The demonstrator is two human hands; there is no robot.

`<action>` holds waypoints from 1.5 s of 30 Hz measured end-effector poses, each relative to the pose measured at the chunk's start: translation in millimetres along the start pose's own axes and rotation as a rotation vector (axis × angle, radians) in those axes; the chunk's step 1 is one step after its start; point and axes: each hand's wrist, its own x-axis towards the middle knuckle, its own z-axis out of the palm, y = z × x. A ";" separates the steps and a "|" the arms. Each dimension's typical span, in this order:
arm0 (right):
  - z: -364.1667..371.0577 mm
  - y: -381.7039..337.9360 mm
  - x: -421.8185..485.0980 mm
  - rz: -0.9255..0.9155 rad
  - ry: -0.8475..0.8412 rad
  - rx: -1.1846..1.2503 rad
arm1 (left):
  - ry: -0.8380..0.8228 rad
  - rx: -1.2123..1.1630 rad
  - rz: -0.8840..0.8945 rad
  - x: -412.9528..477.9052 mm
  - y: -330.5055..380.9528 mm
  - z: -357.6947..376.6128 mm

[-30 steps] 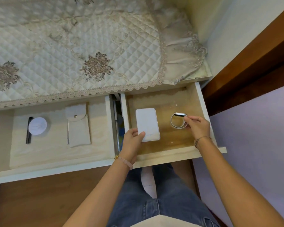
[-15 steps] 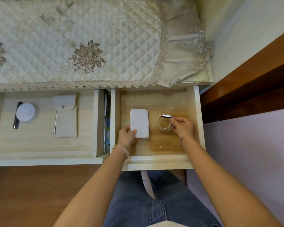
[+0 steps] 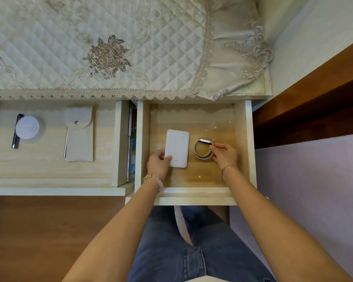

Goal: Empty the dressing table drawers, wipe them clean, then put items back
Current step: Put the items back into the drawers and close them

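Two wooden drawers stand pulled out under the dressing table. In the right drawer (image 3: pixel 249 139) lies a flat white power bank (image 3: pixel 178 146); my left hand (image 3: pixel 158 165) grips its near left corner, thumb on top. Just right of it sits a white looped watch band (image 3: pixel 202 149) with a silver face, and my right hand (image 3: pixel 224 154) pinches its right side. The left drawer (image 3: pixel 49 169) holds a white snap pouch (image 3: pixel 80 137), a thin metal stick (image 3: pixel 65 142), a round white disc (image 3: pixel 27 127) and a black pen (image 3: pixel 15 132).
A quilted, lace-edged cloth (image 3: pixel 90 47) covers the table top above the drawers. A dark wooden bed frame (image 3: pixel 314 98) and a lilac sheet (image 3: pixel 314 190) lie close on the right. My legs in jeans (image 3: pixel 171 251) are below the right drawer, over a wooden floor (image 3: pixel 39 231).
Both hands have carried the power bank and the watch band slightly deeper into the right drawer and lowered them onto its floor. The camera view has shifted; the grips are unchanged.
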 end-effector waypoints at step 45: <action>-33.8 -127.8 -124.8 -1.196 -0.023 -0.862 | 0.616 0.900 1.065 -105.5 95.5 -107.1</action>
